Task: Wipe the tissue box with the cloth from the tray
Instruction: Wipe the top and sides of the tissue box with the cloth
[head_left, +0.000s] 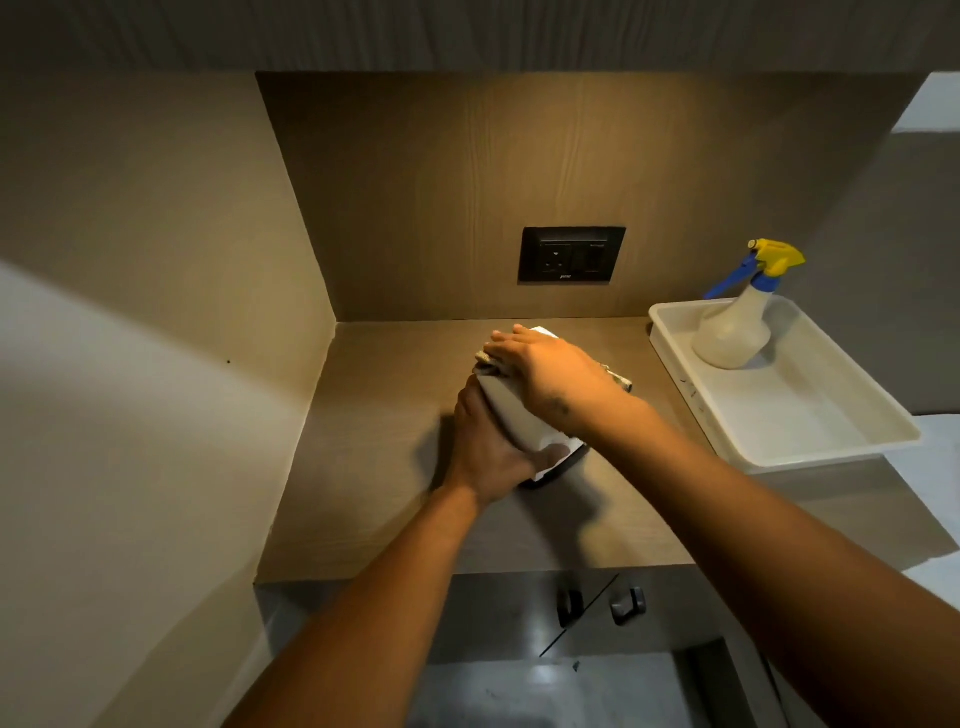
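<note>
A pale grey tissue box (519, 415) lies on the wooden counter, in the middle of the view. My left hand (488, 447) grips its near left side, thumb on the front end. My right hand (545, 374) lies flat on the top far end, pressing a crumpled cloth (485, 359) against the box; bits of the cloth stick out at the fingertips and at the hand's right side. The white tray (810, 415) stands at the right of the counter, apart from the box.
A spray bottle (737, 322) with a blue and yellow trigger stands in the tray's far corner. A black wall socket (571, 254) sits on the back panel. Side walls close the niche at left. Cabinet knobs (626, 605) show below the counter's front edge.
</note>
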